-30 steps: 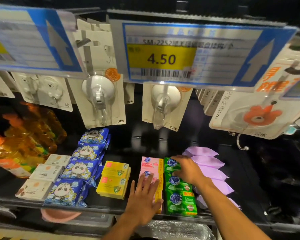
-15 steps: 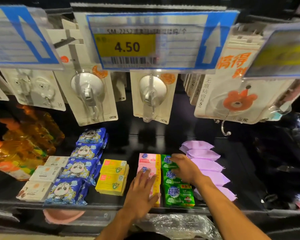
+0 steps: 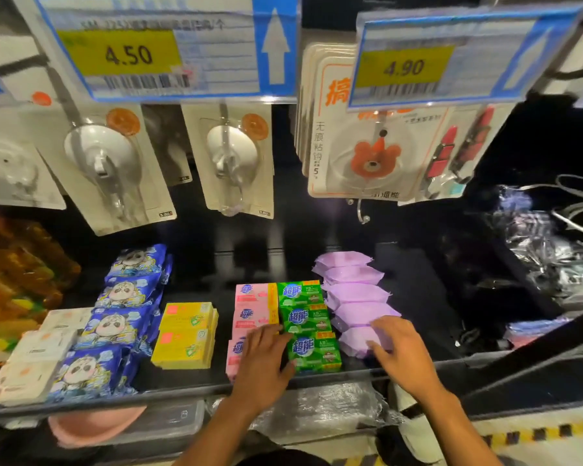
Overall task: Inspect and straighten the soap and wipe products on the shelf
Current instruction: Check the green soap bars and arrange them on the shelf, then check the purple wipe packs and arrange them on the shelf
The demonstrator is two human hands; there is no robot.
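Note:
On the dark shelf (image 3: 189, 386) lie rows of products: pink soap bars (image 3: 253, 302), green soap bars (image 3: 305, 319), purple wipe packs (image 3: 355, 292), yellow soap bars (image 3: 186, 334) and blue panda wipe packs (image 3: 115, 326). My left hand (image 3: 265, 361) lies flat with straight fingers on the front pink soap bar, beside the front green bar. My right hand (image 3: 399, 351) rests with spread fingers on the front purple wipe pack near the shelf's edge.
White boxed items (image 3: 44, 351) sit at the far left, next to orange bottles (image 3: 11, 284). Carded suction hooks (image 3: 108, 163) and price tags (image 3: 169, 52) hang overhead. Clear wrapped goods (image 3: 552, 250) fill the right. A pink item (image 3: 91, 427) lies on the shelf below.
My right hand left the green soap bars and moved right and forward onto the front purple wipe pack. My left hand stayed on the front pink bar. The view shifted rightward.

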